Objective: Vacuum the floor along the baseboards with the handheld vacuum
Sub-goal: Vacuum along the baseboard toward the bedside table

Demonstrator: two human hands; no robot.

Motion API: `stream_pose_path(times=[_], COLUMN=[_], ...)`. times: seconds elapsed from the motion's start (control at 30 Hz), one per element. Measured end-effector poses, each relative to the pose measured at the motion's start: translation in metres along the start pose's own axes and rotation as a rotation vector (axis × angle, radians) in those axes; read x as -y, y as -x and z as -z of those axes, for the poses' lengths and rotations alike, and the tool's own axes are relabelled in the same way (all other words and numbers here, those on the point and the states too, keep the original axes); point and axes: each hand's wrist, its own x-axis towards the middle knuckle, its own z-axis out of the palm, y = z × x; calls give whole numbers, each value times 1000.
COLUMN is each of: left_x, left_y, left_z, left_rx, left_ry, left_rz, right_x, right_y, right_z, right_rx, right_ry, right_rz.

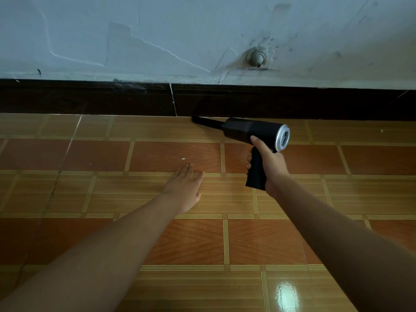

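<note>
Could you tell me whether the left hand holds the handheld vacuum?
No, the right hand grips the handheld vacuum; the left hand is open and empty.

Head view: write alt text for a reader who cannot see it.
A person's right hand grips a black handheld vacuum, its narrow nozzle pointing left to where the dark baseboard meets the tiled floor. The left hand is open, fingers straight, low over the tiles.

glossy tiled floor (180, 244), matt black vacuum (249, 129)
</note>
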Motion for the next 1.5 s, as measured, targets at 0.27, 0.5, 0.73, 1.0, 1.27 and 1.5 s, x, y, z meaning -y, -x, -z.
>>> stream_pose_path(times=[0.27,0.5,0.73,1.0,1.27,1.5], left_x=[-2,-10,-14,-14,-11,-12], left_y=[-2,-3,-7,-6,-3,-4], left_z=[4,5,5,6,6,4], left_rx=[51,55,57,59,58,45], left_ry=[-80,-120,-140,-144,-119,-103], left_rz=[1,23,40,40,31,40], right_x=[0,2,8,4,-1,2], right_y=[-1,1,5,6,2,3], right_z=[2,12,30,27,14,25], right_rx=[5,-28,-56,-40,-20,-37], right_ry=[-7,-11,-27,-51,-52,-58], right_rz=[3,9,11,2,-9,-10])
